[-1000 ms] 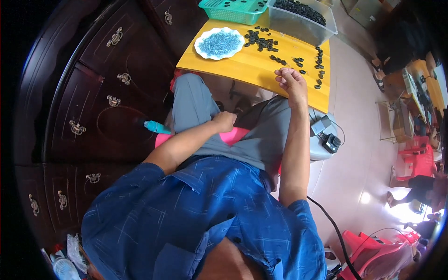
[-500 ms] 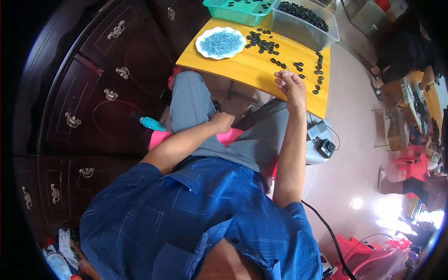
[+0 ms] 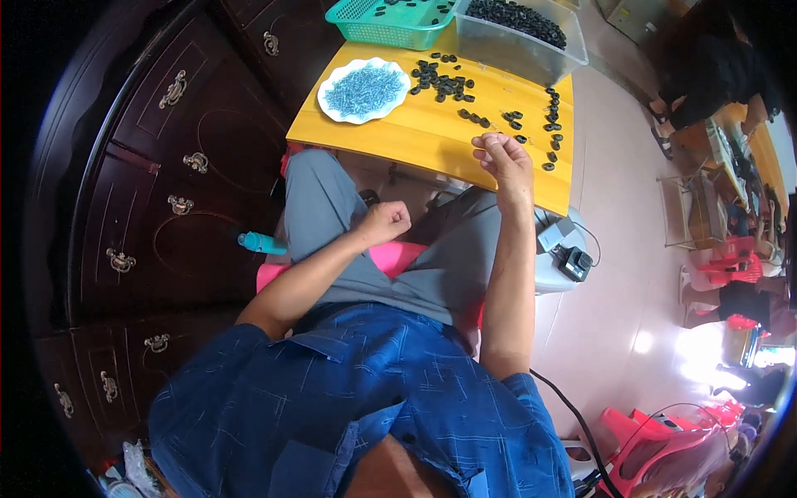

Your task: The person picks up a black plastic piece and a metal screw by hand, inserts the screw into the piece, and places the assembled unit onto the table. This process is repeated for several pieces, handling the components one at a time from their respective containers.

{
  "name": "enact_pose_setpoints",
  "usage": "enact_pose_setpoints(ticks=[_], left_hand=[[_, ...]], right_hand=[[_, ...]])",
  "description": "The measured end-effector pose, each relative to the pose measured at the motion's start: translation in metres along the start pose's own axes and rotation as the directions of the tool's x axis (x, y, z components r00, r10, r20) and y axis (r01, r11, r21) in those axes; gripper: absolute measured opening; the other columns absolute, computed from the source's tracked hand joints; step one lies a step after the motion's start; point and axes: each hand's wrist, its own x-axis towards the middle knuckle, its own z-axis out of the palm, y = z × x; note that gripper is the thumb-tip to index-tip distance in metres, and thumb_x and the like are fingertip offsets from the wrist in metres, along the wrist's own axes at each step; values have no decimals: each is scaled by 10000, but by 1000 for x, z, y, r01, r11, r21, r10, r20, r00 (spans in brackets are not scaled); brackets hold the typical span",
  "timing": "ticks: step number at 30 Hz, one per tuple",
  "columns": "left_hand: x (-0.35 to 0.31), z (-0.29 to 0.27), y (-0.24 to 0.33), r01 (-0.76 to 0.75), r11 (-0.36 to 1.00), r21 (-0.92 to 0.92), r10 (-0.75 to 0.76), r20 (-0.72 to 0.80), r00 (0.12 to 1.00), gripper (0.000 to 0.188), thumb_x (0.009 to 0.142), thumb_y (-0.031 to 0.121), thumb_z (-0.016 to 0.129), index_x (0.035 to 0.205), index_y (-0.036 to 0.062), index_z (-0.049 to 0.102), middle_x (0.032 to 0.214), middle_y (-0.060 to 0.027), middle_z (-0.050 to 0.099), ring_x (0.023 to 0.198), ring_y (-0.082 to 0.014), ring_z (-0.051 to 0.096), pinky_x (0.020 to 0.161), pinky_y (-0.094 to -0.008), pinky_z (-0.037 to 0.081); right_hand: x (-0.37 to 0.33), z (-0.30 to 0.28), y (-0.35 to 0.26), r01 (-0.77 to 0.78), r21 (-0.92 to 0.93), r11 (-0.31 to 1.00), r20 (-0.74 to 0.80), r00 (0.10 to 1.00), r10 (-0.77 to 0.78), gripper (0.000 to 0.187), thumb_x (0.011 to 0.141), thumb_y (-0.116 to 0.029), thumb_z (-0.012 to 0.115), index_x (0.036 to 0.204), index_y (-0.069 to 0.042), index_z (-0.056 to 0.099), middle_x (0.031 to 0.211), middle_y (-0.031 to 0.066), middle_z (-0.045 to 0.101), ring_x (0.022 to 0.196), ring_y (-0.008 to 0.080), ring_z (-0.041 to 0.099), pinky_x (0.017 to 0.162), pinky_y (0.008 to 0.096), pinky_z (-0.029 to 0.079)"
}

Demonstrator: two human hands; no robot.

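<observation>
My right hand (image 3: 506,159) is above the near edge of the yellow table (image 3: 432,137), thumb and fingertips pinched together. Whatever the pinch holds is too small to make out. Just beyond it are small black ring-shaped pieces (image 3: 474,117), some in short rows and others in a loose heap (image 3: 442,84). Over my lap, away from the table, my left hand (image 3: 384,222) is curled closed, and its palm is hidden. A scalloped white plate (image 3: 325,106) on the table's left holds many small clear-blue pieces (image 3: 364,90).
At the table's far side stand a green basket (image 3: 390,35) and a clear plastic bin (image 3: 531,60) full of black pieces. Dark wooden drawers (image 3: 124,199) line the left. A black device (image 3: 574,264) lies on a grey surface by my right leg. Other people are at the right.
The whole view has shifted, so the table appears further left and lower. My left fist has turned slightly and lifted a little off my leg. My right hand keeps its pinch near the table edge.
</observation>
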Motion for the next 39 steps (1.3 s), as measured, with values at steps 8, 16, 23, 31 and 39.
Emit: enact_pose_setpoints(ticks=[8, 16, 23, 31, 39], left_hand=[[6, -11, 7, 120, 971, -208, -116, 29, 993, 76, 880, 90, 661, 857, 51, 599, 677, 26, 579, 579, -54, 544, 508, -230, 448], [11, -8, 16, 155, 953, -259, -135, 93, 987, 59, 891, 66, 643, 874, 36, 595, 734, 12, 588, 609, -59, 555, 536, -226, 468], [8, -6, 20, 128, 963, -236, -106, 104, 989, 45, 895, 52, 632, 882, 34, 592, 730, 9, 590, 607, -62, 559, 543, -223, 473], [8, -6, 20, 189, 942, -278, -143, 176, 974, 35, 911, 45, 611, 942, 40, 596, 838, -17, 642, 730, -75, 595, 617, -224, 487], [1, -3, 30, 171, 928, -332, -133, 135, 982, 48, 901, 51, 631, 933, 35, 599, 792, 0, 623, 681, -61, 579, 595, -226, 493]], right_hand=[[2, 0, 1, 9, -21, 1000, 9, 1000, -9, 151, 967, -241, 627, 1009, -101, 668, 988, 32, 720, 868, 94, 645, 778, 233, 467], [-4, -1, 3, 47, -21, 999, -19, 999, -47, 140, 967, -224, 627, 991, -93, 670, 968, 28, 721, 833, 82, 622, 774, 231, 460], [-4, 1, 7, 55, -1, 999, 2, 999, -55, 141, 975, -212, 617, 980, -80, 666, 959, 30, 717, 828, 84, 625, 766, 232, 464], [-4, -9, -3, 115, 89, 989, -94, 990, -106, 127, 971, -179, 620, 981, -62, 666, 966, 56, 714, 812, 97, 631, 738, 224, 482], [-36, -85, -56, 606, 417, 677, -458, 784, -420, 104, 963, -161, 606, 985, -60, 624, 976, 118, 698, 833, 174, 666, 782, 305, 545]])
